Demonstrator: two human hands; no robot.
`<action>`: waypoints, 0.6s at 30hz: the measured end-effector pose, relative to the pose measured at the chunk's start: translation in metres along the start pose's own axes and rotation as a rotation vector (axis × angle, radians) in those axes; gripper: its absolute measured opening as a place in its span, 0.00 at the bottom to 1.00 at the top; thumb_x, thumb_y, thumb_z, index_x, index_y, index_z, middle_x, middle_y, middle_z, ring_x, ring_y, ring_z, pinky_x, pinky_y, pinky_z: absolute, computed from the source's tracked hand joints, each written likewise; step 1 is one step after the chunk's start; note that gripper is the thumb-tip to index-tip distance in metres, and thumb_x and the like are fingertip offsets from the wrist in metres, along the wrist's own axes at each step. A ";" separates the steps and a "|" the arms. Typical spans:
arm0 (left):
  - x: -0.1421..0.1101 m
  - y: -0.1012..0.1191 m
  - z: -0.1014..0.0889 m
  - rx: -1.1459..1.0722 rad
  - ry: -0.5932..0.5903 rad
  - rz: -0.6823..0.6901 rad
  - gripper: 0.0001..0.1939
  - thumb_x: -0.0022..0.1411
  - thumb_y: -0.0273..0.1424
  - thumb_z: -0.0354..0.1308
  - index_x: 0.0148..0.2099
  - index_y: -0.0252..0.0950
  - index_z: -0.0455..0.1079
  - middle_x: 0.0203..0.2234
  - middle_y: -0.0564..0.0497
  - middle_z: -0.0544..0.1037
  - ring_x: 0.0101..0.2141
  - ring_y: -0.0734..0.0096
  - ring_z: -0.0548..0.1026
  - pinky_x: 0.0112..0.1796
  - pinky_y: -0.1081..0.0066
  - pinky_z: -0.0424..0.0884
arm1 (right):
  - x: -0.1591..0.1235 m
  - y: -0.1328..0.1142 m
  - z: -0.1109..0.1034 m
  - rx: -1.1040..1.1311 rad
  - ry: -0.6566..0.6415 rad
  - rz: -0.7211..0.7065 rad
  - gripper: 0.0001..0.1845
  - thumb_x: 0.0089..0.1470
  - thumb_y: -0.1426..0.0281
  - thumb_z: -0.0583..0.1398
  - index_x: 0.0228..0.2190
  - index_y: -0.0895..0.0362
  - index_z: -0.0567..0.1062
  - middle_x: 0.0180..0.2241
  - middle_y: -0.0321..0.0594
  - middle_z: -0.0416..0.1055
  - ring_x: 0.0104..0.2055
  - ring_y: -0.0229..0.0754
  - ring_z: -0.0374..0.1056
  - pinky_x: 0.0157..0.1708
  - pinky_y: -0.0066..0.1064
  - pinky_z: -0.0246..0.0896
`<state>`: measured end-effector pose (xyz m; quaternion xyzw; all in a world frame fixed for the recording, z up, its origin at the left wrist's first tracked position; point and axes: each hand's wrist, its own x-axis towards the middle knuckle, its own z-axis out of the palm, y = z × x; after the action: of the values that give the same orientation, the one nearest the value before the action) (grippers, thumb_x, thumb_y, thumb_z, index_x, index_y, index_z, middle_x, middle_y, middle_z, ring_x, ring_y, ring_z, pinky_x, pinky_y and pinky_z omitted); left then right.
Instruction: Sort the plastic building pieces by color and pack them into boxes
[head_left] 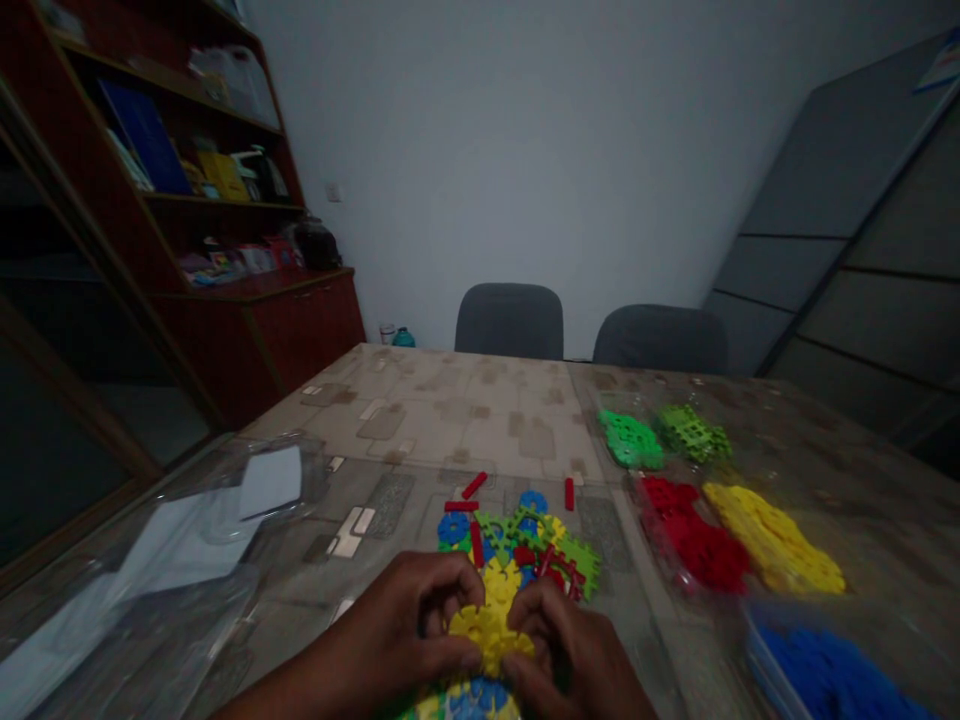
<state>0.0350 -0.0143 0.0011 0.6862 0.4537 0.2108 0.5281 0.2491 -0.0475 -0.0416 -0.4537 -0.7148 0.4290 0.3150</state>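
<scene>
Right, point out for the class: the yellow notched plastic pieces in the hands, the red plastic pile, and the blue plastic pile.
Yellow notched plastic pieces (489, 636): head view, middle of the held cluster.
Red plastic pile (701, 542): head view, its middle.
Blue plastic pile (832, 675): head view, its visible middle.

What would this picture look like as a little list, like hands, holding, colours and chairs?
Hands: left hand and right hand, close together
Holding: yellow notched pieces, touched by both hands
Just beyond the hands: mixed pile of blue, green, red and yellow pieces
Right side: green pieces, red pieces, long yellow heap, blue pieces
Left side: white sheets and clear plastic
Table: patterned cover
Chairs: two, grey, across the table; nearer the middle, farther right
</scene>
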 end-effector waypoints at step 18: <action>0.004 -0.024 0.001 0.340 0.006 0.335 0.03 0.61 0.26 0.60 0.34 0.38 0.71 0.34 0.52 0.75 0.36 0.67 0.73 0.36 0.71 0.64 | 0.004 0.022 -0.002 -0.349 0.082 -0.317 0.14 0.56 0.82 0.58 0.43 0.54 0.72 0.38 0.39 0.75 0.39 0.40 0.73 0.39 0.26 0.66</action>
<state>0.0282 -0.0106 -0.0224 0.8303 0.3642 0.2178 0.3613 0.2576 -0.0383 -0.0600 -0.4004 -0.8269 0.2254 0.3241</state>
